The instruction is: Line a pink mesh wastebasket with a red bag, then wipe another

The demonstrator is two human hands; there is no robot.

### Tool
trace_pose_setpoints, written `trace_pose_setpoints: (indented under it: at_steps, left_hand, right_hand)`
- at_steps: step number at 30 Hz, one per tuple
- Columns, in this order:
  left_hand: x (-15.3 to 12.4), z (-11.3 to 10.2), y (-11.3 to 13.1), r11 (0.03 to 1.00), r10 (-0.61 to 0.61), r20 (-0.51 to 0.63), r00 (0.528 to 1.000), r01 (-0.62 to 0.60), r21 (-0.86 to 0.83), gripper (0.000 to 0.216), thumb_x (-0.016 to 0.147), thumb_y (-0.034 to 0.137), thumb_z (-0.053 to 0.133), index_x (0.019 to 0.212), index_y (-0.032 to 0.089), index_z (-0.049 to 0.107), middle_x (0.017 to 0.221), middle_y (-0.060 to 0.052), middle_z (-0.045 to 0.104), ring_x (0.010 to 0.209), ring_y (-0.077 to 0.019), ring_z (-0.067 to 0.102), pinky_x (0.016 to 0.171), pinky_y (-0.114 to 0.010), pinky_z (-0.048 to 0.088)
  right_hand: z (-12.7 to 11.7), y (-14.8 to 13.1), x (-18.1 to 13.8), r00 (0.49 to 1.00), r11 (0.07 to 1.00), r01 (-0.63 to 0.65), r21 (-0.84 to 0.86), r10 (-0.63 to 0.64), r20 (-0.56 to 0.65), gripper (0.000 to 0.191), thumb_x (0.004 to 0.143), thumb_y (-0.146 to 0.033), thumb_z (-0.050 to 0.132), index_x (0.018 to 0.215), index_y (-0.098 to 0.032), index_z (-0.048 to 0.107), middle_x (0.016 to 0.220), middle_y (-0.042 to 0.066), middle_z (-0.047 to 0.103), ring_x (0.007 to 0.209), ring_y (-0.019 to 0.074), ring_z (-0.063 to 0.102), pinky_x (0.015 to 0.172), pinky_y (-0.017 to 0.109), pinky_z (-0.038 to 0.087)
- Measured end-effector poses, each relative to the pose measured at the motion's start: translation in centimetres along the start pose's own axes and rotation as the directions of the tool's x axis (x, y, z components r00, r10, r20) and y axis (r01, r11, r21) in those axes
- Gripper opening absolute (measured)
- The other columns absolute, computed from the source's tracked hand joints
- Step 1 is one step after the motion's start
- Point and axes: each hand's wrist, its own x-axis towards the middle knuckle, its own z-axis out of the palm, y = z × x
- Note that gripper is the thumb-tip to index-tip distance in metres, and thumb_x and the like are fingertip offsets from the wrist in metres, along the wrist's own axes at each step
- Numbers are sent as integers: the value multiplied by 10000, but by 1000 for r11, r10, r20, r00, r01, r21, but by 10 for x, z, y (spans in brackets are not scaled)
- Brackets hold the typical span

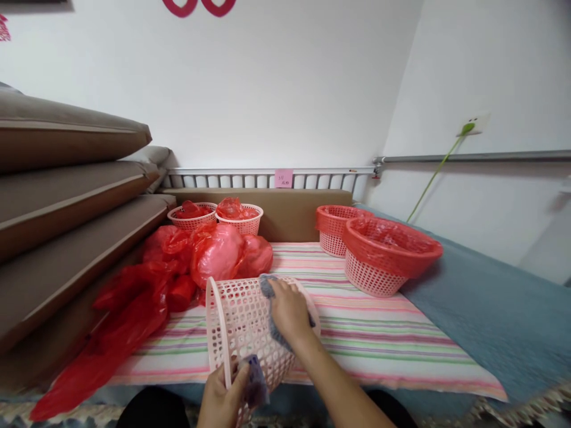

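A pink perforated plastic basket (238, 324) lies on its side on the striped cloth (375, 333), its open mouth facing left. My left hand (223, 395) grips its rim at the near edge, thumb inside, with a small purplish scrap (256, 380) against the fingers. My right hand (289, 312) presses a grey-blue rag (267, 286) flat against the basket's outer wall near its base.
Crumpled red plastic bags (178, 267) pile up to the left. Two pink baskets (216, 217) holding red bags stand at the back; two baskets lined with red bags (388, 246) stand at right. Stacked brown cushions (66, 196) rise on the left. A blue blanket (491, 309) covers the right.
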Motion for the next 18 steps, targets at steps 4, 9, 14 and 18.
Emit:
trace_pose_setpoints:
  at_steps: [4,9,14,18]
  left_hand:
    - [-1,1,1,999,27,30,999,-28,38,405,584,514,720,674,120,696,643,-57,700,639,-221,631,593,-264,496]
    - [11,-4,23,998,21,38,999,-24,64,375,585,436,745,765,110,702,802,-103,733,799,-262,664,715,-293,507]
    - [23,4,56,990,-63,60,996,70,-126,579,595,347,743,1095,114,567,1021,-169,694,797,-280,682,646,-345,528]
    - [18,12,63,959,-129,98,987,149,-241,745,561,267,748,1239,159,458,1068,-152,683,861,-286,676,702,-363,529]
  right_hand:
    - [5,36,11,990,985,-141,-96,141,-7,442,842,-131,377,1259,-226,490,1220,66,558,1035,217,499,823,309,366]
    - [9,34,5,993,989,-115,-98,112,-39,436,843,-135,380,1249,-239,499,1229,45,556,1027,222,495,812,308,365]
    - [11,37,-8,993,992,-95,-85,89,-80,449,831,-129,391,1253,-233,502,1284,40,517,1059,230,478,857,326,355]
    - [6,35,-15,992,995,-101,-17,100,-72,478,802,-113,414,1261,-208,503,1286,48,517,1122,217,448,935,321,325]
